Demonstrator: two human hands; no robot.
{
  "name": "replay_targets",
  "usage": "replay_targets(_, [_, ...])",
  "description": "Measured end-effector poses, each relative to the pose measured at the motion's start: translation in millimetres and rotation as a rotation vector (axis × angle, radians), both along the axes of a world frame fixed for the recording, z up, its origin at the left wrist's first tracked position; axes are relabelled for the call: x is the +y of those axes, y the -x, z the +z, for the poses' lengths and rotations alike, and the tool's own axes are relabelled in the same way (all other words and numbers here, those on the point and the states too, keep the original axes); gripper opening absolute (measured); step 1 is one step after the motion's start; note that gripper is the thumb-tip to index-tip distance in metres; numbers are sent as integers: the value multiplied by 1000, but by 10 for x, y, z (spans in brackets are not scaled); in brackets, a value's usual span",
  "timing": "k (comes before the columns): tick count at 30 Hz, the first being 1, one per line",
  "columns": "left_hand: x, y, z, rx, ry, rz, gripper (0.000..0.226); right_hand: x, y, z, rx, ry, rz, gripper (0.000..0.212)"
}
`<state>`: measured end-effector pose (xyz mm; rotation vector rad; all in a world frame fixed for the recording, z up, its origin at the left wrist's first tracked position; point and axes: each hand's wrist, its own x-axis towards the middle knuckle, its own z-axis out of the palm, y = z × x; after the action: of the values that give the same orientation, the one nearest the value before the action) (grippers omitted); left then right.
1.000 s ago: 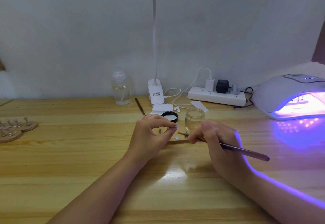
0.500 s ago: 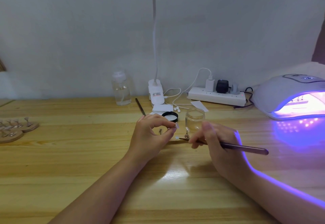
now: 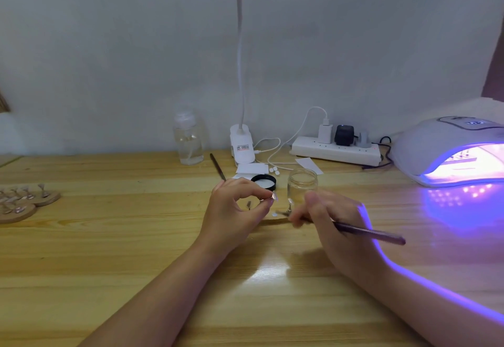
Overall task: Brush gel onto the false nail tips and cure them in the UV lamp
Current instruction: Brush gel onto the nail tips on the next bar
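My left hand (image 3: 234, 210) pinches a small clear false nail tip (image 3: 274, 196) on a little metal stand between thumb and forefinger, at the table's middle. My right hand (image 3: 332, 224) grips a thin dark-handled brush (image 3: 373, 233); its bristle end points left toward the tip and lies low over a small wooden base (image 3: 275, 221). An open glass gel jar (image 3: 302, 187) stands just behind the hands, its black lid (image 3: 263, 182) beside it. The white UV lamp (image 3: 447, 150) glows purple at the right. More nail tips on wooden stands (image 3: 24, 202) sit at the far left.
A desk lamp clip (image 3: 242, 146), a clear pump bottle (image 3: 188, 142) and a white power strip (image 3: 335, 151) with cables line the wall. A spare brush (image 3: 217, 166), paper slips and small white pads lie behind the jar. Bare wooden tabletop (image 3: 136, 251) spreads in front.
My right hand lowered the brush slightly, its handle tilting flatter, while its bristle end stays beside the nail tip. My left hand keeps pinching the tip in place.
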<state>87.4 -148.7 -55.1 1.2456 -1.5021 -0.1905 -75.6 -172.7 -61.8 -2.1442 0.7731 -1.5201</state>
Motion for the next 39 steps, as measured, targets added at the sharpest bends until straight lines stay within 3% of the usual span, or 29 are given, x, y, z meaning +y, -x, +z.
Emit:
replay_targets(5, [2,7,6,0,-3,6,15,3,2,25,25,109,-45,36])
replay_targets(9, [13,7,17,-5,-8,1,23,4,6,-1,-11,-29,15,52])
replay_targets(14, [15,9,16,-5,-24,7,17,1,2,17,25,76,-42,37])
replay_targets(18, [19,7,21,-9,-30,7,23,13,9,-2,-32,-6,11,49])
replay_targets(21, [12,7,14,-7,-18,6,20,4,4,18,3,92,-29,39])
replay_targets(26, [18,11,27,-5,-14,0,29,14,8,-7,-30,-19,20,50])
replay_targets(30, [18,13,28,9,-3,-9,28,18,1,16,-5,67,-36,42])
replay_targets(34, [34,22,45,3,-13,-11,31,26,7,9,-64,-18,44,46])
replay_targets(39, [25,9,49,-29,-12,-27,22,9,-3,32,0,86,56,35])
